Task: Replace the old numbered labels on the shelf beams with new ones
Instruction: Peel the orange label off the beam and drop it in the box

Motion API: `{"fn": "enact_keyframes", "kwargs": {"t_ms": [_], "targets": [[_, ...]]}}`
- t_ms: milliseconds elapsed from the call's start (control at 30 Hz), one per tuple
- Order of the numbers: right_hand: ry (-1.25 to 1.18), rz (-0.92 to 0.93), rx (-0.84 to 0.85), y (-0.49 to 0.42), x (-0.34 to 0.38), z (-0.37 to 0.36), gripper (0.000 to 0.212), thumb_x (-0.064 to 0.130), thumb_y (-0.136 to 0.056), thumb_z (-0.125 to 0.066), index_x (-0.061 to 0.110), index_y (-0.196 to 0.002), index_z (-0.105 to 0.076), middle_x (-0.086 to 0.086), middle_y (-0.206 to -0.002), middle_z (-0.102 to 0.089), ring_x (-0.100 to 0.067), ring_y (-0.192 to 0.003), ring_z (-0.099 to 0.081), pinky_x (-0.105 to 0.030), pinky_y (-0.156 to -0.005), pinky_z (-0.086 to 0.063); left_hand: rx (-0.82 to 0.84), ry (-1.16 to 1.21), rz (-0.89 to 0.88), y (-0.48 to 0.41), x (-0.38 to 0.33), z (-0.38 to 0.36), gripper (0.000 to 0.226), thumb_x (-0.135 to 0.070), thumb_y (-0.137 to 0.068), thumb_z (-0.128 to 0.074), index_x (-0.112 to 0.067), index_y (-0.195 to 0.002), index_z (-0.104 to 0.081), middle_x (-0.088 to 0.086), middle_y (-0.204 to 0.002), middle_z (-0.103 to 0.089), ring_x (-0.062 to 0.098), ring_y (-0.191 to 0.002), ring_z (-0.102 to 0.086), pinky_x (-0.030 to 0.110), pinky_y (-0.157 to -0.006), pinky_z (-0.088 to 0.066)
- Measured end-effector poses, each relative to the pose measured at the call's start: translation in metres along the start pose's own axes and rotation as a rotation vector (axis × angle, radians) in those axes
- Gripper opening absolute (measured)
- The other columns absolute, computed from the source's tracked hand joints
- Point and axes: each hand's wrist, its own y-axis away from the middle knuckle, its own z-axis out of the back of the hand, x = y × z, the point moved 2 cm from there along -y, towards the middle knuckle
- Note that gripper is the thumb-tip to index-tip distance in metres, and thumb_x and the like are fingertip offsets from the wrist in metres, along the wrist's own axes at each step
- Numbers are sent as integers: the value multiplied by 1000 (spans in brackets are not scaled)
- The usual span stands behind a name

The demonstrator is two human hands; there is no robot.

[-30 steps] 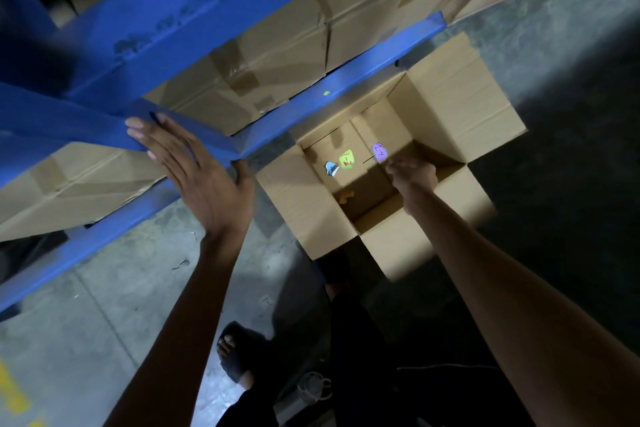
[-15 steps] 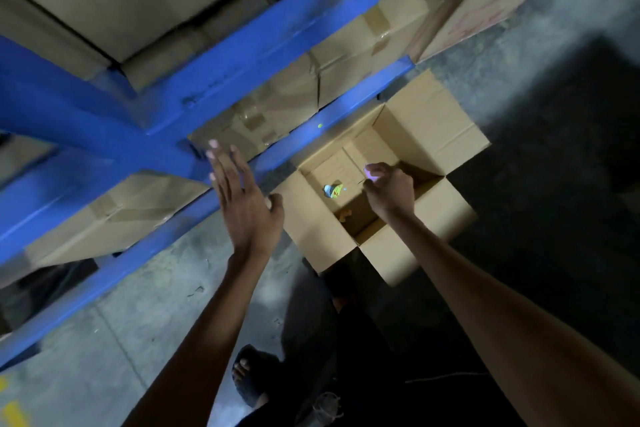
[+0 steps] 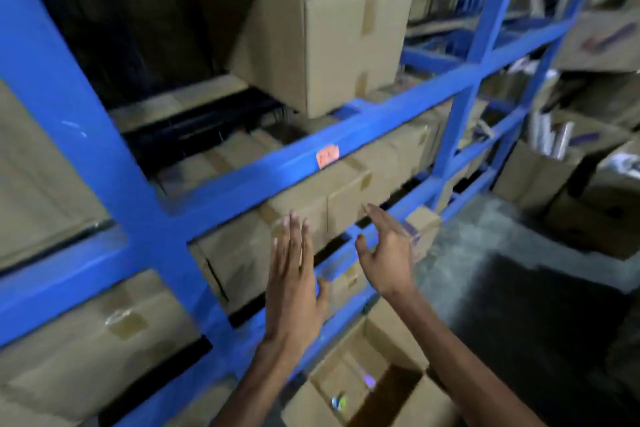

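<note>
left grip: fingers straight, empty, touching nothing. orange label sits on shelf beam, 1 o'clock from it, well apart. right grip: spread, empty, label at its 11 o'clock. open box below, 6 o'clock.

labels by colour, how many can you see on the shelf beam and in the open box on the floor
orange label on the beam: 1
purple label in the open box: 1
green label in the box: 1
blue label in the box, beside the green one: 1
total: 4; the picture is blurred, so others may be missed
</note>
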Motion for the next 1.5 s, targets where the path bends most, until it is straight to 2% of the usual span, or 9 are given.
{"fn": "enact_keyframes", "kwargs": {"t_ms": [200, 467, 567, 633, 700, 833, 967, 1267, 1500], "targets": [[-109, 99, -114, -70, 75, 68, 56, 8, -83, -68, 11, -138, -60, -6, -139, -63, -25, -131, -56, -25, -112, -36, -130, -3, -81, -58, -44, 66, 95, -27, -81, -48, -4, -164, -8, 12, -174, 4, 27, -162, 6, 38, -131, 3], [-194, -69, -40, -117, 59, 30, 48, 8, -87, -63, 9, -135, -63, -9, -139, -62, -25, -131, -58, -33, -112, -43, -70, -180, 71, -103, -42, 25, 112, -25, -76, -75, -2, -163, -8, 15, -174, 5, 28, -162, 8, 38, -131, 8], [-202, -143, 36, -122, 48, 6, 48, 8, -90, -61, 9, -138, -60, -5, -138, -57, -18, -130, -55, -18, -111, -36, -84, -257, 137, -109, -35, 8, 114, -24, -74, -77, -2, -163, -11, 16, -174, 3, 29, -162, 4, 45, -132, -6], [-229, -162, 62, -126, 44, -10, 51, 6, -92, -60, 8, -142, -56, -6, -135, -52, -17, -128, -51, 4, -98, -24, -104, -299, 188, -115, -30, 2, 111, -23, -75, -75, -1, -163, -11, 17, -174, 2, 30, -162, 2, 49, -130, -15], [-280, -176, 33, -128, 44, -24, 49, 4, -92, -59, 4, -142, -56, -7, -133, -50, -16, -127, -51, 11, -89, -21, -114, -360, 229, -119, -21, -2, 110, -22, -75, -73, 0, -163, -11, 18, -173, 1, 30, -161, 3, 51, -130, -17], [-375, -269, -81, -126, 51, -38, 42, 8, -95, -63, 6, -137, -60, -2, -133, -53, 24, -105, -45, -8, -88, -46, -88, -482, 237, -121, 2, -12, 115, -21, -74, -72, -1, -163, -2, 18, -173, 7, 31, -161, 5, 50, -130, -12], [-579, -454, -216, -131, 51, -48, 23, 11, -93, -66, 10, -115, -73, -1, -118, -65, -9, -106, -63, -36, -88, -58, -80, -523, 219, -121, 11, -20, 114, -21, -77, -68, -3, -163, 4, 16, -173, 11, 30, -162, 6, 48, -131, -1], [-801, -727, -221, -145, 53, -48, 1, 10, -90, -72, 10, -91, -72, 3, -84, -72, -12, -81, -67, -16, -75, -53, -95, -485, 218, -121, 8, -15, 106, -15, -77, -60, -4, -164, -2, 13, -174, 9, 25, -161, 10, 43, -130, 9], [-848, -724, -64, -142, 58, -37, 15, 13, -94, -67, 10, -80, -63, -4, -81, -67, -16, -80, -66, -22, -75, -51, -68, -438, 192, -117, 9, -6, 105, -14, -74, -61, -4, -164, -8, 10, -174, 6, 25, -162, 0, 42, -132, 1]]}}
